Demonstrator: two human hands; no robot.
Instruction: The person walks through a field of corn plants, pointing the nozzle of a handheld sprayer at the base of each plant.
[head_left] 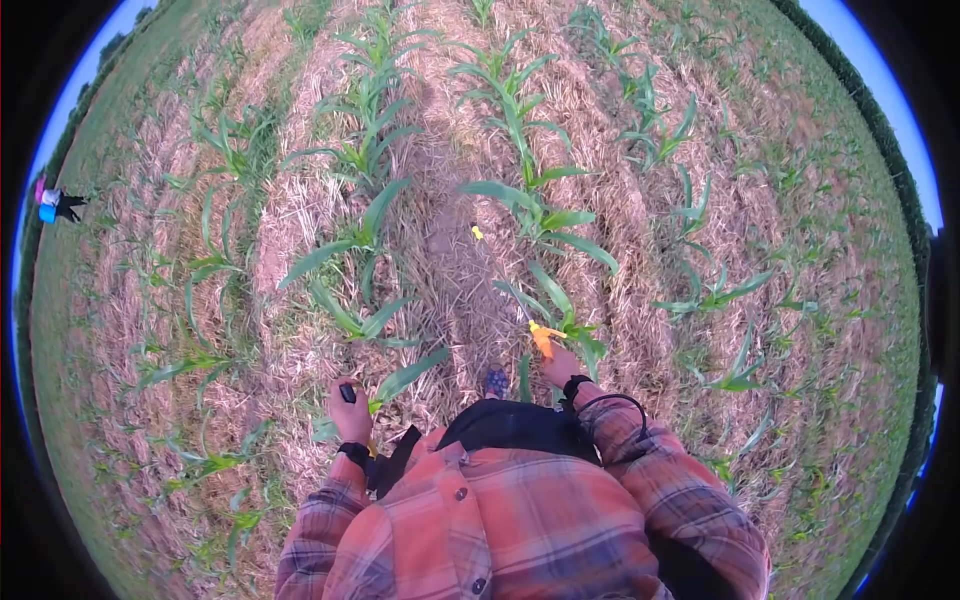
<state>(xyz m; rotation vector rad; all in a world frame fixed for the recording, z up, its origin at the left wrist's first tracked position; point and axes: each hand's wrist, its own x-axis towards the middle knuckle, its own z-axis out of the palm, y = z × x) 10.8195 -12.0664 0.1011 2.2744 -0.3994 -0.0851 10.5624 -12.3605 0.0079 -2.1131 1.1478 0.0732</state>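
Note:
My left hand (348,412) is closed round a small black object (347,393) at the lower left, beside the leaf of a young maize plant. My right hand (560,368) is closed on an orange and yellow tool (543,340) right of centre, close to a green plant (590,340). A thin rod seems to run up and left from the tool. Farther ahead, a small yellow piece (477,232) shows over the straw-covered soil between two plant rows; whether it joins the rod I cannot tell.
Rows of young maize plants (520,120) run ahead on both sides of a straw-strewn strip (450,220). One shoe (496,382) shows below my waist. Another person (62,203) stands far off at the left edge, with something blue beside them.

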